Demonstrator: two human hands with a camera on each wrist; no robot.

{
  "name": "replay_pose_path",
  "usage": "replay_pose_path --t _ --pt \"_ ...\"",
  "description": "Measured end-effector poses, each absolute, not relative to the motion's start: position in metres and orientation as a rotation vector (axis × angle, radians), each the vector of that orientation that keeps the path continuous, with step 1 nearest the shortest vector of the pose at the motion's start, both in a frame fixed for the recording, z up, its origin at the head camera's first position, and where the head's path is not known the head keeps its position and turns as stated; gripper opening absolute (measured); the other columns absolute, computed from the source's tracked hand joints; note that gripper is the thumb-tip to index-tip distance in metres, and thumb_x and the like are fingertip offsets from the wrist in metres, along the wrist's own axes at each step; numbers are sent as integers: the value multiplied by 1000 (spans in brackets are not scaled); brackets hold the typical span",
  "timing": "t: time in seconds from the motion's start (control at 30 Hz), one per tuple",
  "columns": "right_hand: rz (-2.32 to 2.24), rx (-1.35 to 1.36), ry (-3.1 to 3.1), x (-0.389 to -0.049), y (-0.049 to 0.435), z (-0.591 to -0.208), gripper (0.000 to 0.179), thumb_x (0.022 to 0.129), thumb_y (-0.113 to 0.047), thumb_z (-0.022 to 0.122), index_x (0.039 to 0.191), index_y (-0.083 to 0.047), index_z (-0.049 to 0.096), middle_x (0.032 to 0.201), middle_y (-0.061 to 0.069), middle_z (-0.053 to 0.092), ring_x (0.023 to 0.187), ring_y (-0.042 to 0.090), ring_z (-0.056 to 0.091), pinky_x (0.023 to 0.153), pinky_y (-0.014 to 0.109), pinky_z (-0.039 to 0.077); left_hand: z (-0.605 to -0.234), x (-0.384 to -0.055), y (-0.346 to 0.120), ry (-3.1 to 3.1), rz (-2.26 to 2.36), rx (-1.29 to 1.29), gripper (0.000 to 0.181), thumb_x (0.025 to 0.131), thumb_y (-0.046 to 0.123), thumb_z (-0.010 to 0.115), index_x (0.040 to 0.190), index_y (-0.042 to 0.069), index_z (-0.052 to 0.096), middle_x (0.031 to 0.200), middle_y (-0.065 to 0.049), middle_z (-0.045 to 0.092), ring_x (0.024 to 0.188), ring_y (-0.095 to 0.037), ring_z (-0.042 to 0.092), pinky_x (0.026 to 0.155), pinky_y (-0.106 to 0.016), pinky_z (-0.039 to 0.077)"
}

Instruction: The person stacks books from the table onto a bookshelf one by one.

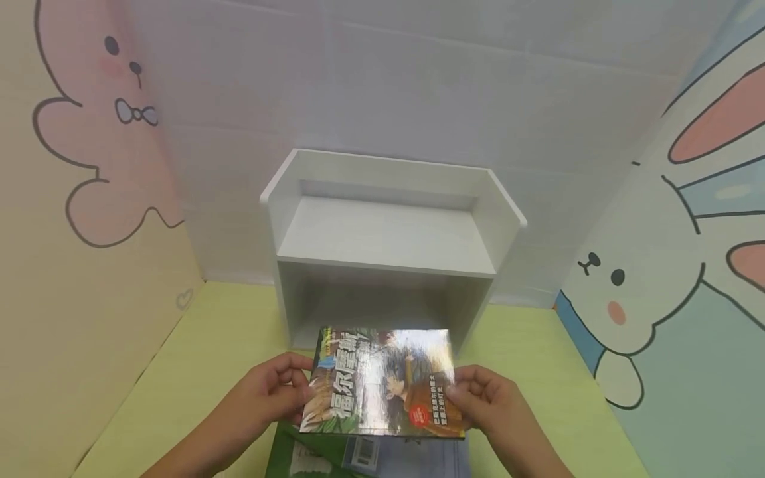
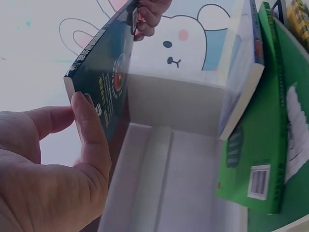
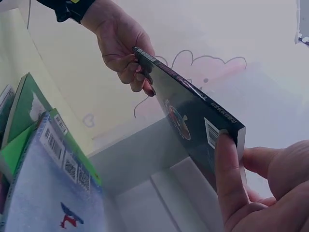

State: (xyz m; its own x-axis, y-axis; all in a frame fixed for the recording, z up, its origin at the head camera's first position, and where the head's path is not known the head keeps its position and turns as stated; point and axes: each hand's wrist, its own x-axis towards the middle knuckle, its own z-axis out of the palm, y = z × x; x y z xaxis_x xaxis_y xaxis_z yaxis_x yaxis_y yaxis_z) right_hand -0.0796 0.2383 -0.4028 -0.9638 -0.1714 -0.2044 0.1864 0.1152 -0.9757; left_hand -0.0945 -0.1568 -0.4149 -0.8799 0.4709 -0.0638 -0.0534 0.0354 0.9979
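In the head view, both hands hold a thin glossy paperback book (image 1: 382, 385) level, its brown-and-orange illustrated cover facing up. My left hand (image 1: 276, 393) pinches its left edge between thumb and fingers. At the opposite short edge, my right hand (image 1: 489, 402) pinches it the same way. The wrist views show the dark back cover (image 3: 183, 116) with a barcode near the right fingers. Below the held book lie a green book (image 1: 311, 446) and a pale blue book (image 1: 427, 458), partly covered by it. Further books of this group appear in the left wrist view, including a yellow-checked one (image 2: 300, 21).
Behind the held book stands a white two-level shelf (image 1: 385, 229) with raised sides and an open lower compartment. It rests on a pale yellow tabletop (image 1: 526, 345). Walls with cartoon animals (image 1: 651, 265) enclose the left, back and right.
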Motion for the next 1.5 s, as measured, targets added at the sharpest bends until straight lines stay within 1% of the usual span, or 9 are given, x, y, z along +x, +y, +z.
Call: replay_pose_path --t 0.27,0.6,0.77,0.9,1.1,1.23,1.37,1.43,1.5 --pt "-1912 137 2254 -85 230 -368 34 107 -21 76 124 6 65 99 14 75 86 24 72 73 34 65 -382 -101 -158 2042 1941 452 54 108 14 72 151 -11 50 106 -14 66 87 -22 71 84 -37 66" --pt "-2014 40 2325 -105 227 -335 26 108 -12 73 123 7 65 100 11 75 85 21 73 71 31 64 -336 -120 -156 2220 1917 455 54 107 15 74 152 -7 56 109 -17 65 92 -24 74 88 -36 66" --pt "-2036 37 2386 -119 226 -317 27 109 -15 73 125 6 67 107 9 76 90 20 73 75 30 65 -315 -135 -152 2294 1880 492 54 107 16 74 153 -7 56 112 -16 67 93 -23 74 87 -34 65" --pt "-1983 1 2458 -132 227 -306 33 110 -21 73 130 5 69 116 8 75 95 18 73 80 30 64 -301 -151 -150 2320 1853 493 56 108 15 74 155 -8 54 120 -18 70 98 -22 74 88 -33 65" --pt "-1933 -30 2483 -160 227 -300 48 110 -32 73 142 4 69 133 15 70 104 16 71 90 25 61 -290 -183 -148 2382 1769 436 57 109 22 71 157 -4 55 134 -20 71 107 -21 75 93 -30 63" --pt "-1928 -25 2483 -181 225 -295 50 110 -33 72 143 5 67 138 18 68 105 16 69 92 22 59 -283 -201 -145 2460 1696 400 55 109 23 71 155 -3 59 134 -18 74 107 -22 76 96 -35 63" --pt "-1898 -69 2518 -200 221 -285 50 110 -33 72 144 5 68 142 20 67 109 18 70 93 21 59 -274 -215 -141 2546 1626 370 51 111 23 68 154 -3 60 136 -20 73 113 -28 76 104 -44 61" --pt "-1859 -68 2557 -210 219 -281 51 110 -35 72 144 2 68 143 19 67 113 21 69 95 22 59 -271 -222 -139 2594 1589 360 48 112 22 66 152 -4 61 138 -20 72 116 -31 75 107 -48 59" --pt "-1810 -60 2607 -218 215 -277 52 109 -38 72 146 -1 69 144 16 67 118 23 67 96 24 58 -269 -229 -135 2650 1549 342 46 112 23 65 151 -3 63 138 -20 71 117 -32 74 105 -48 58"
